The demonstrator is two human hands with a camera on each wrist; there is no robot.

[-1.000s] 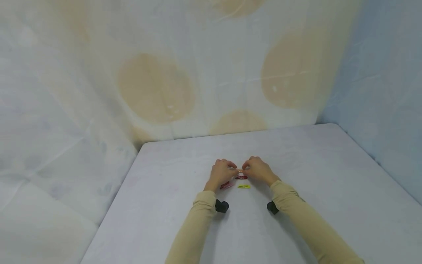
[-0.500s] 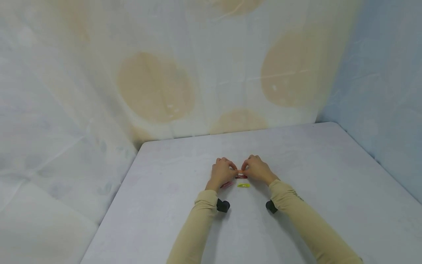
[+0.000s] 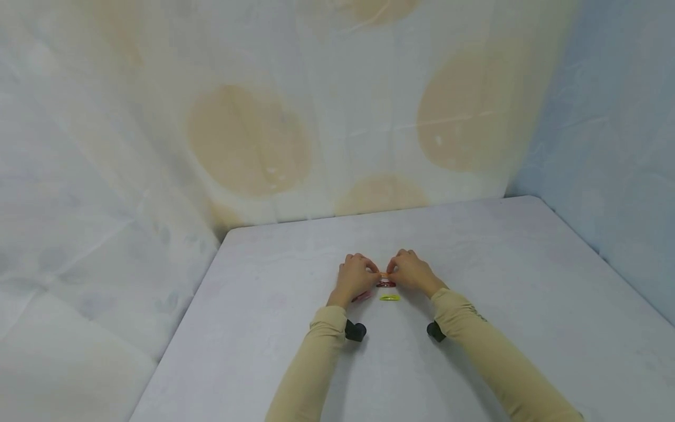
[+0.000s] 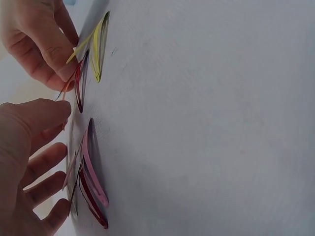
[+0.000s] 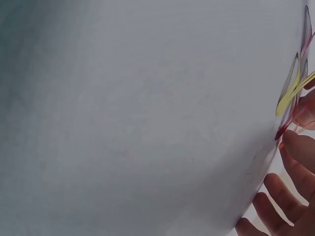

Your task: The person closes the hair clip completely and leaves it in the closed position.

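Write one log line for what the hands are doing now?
left hand and right hand: pinch orange hair clip together | yellow clip, red clip, pink clip: on table

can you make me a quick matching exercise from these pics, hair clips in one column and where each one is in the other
Things:
1. orange clip
2. yellow clip
3. pink clip
4. red clip

Places:
A. lies on the table nearest the person
B. pinched between the left hand and the right hand
C. on the table just below the held clip
D. on the table beside the left hand

Pairs: 1-B, 2-A, 3-D, 4-C
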